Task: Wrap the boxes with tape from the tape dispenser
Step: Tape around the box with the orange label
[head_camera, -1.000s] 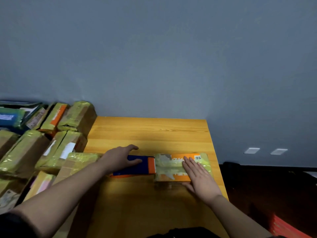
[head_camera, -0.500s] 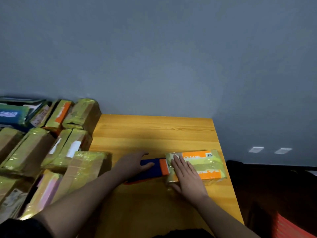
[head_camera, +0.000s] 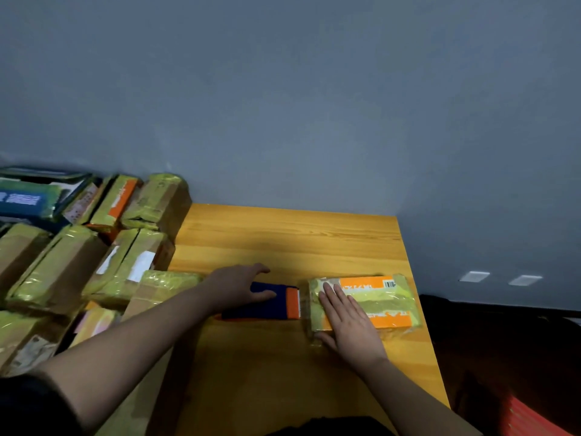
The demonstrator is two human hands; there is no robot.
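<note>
A flat orange box [head_camera: 380, 302] with yellow-green tape across it lies on the wooden table [head_camera: 283, 240] near the right edge. My right hand [head_camera: 349, 322] presses flat on the box's left part, fingers straight. Just left of the box sits the dark blue and orange tape dispenser [head_camera: 267, 302], its orange end close against the box. My left hand [head_camera: 237, 286] grips the dispenser from the left, thumb on the near side and fingers curled over the far side.
Several taped cardboard boxes [head_camera: 78, 265] are heaped at the left, one [head_camera: 163, 284] lying against the table's left side by my left forearm. A grey wall stands behind. The table's right edge drops to a dark floor with something red [head_camera: 534, 416].
The dispenser has slid left off the box's left end, and tape now covers more of the box. My right hand shifted toward the box's left part. The view moved.
</note>
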